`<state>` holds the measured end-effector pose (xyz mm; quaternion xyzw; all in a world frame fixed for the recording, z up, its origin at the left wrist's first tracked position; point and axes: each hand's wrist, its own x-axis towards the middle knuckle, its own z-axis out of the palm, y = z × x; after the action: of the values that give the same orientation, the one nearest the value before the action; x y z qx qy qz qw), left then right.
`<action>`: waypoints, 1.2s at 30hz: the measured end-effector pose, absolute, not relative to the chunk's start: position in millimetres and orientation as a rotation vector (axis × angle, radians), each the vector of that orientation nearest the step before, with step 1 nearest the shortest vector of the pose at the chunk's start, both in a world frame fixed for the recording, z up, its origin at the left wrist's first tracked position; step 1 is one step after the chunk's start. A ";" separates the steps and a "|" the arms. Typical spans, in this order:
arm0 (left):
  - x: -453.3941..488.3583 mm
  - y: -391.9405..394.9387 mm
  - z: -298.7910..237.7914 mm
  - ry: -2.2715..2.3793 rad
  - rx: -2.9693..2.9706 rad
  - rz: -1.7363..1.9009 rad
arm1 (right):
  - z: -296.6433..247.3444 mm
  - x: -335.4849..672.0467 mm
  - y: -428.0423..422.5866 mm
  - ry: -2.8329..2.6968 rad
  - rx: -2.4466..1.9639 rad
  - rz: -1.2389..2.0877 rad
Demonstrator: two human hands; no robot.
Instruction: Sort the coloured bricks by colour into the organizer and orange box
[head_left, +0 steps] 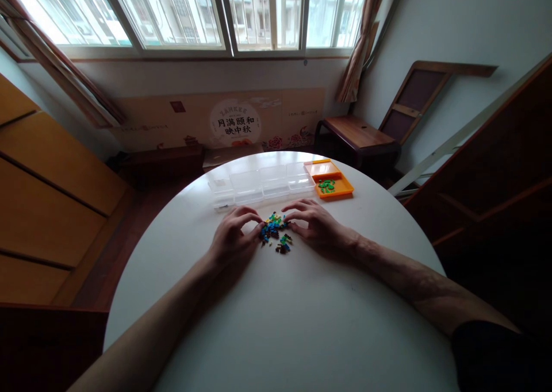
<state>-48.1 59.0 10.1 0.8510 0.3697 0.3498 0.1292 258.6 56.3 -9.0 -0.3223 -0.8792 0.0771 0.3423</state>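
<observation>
A small pile of tiny coloured pieces [275,234], blue, green, yellow and brown, lies on the round white table [280,323]. My left hand [235,237] rests at the pile's left edge, fingers curled with their tips together on the pieces. My right hand [317,225] lies palm down at the pile's right edge, fingers spread and touching the pieces. What the left fingertips hold is too small to see.
Behind the pile stands a clear plastic compartment box [259,185]. To its right sits an orange tray [330,179] holding several green pieces [326,185]. A wooden chair [357,133] stands beyond the table, and wooden cabinets [47,196] to the left.
</observation>
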 end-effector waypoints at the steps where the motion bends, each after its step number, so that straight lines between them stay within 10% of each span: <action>1: -48.2 59.0 9.9 1.074 2.473 1.019 | -9.2 258.9 56.7 -2.279 -0.836 0.209; 36: -52.3 62.3 3.9 1.059 2.505 0.989 | 5.8 292.3 82.4 -1.894 -0.973 0.123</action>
<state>-52.3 62.3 3.9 0.8589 0.3631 0.3393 0.1237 292.3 82.4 5.8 -0.3995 -0.7774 0.0506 0.4832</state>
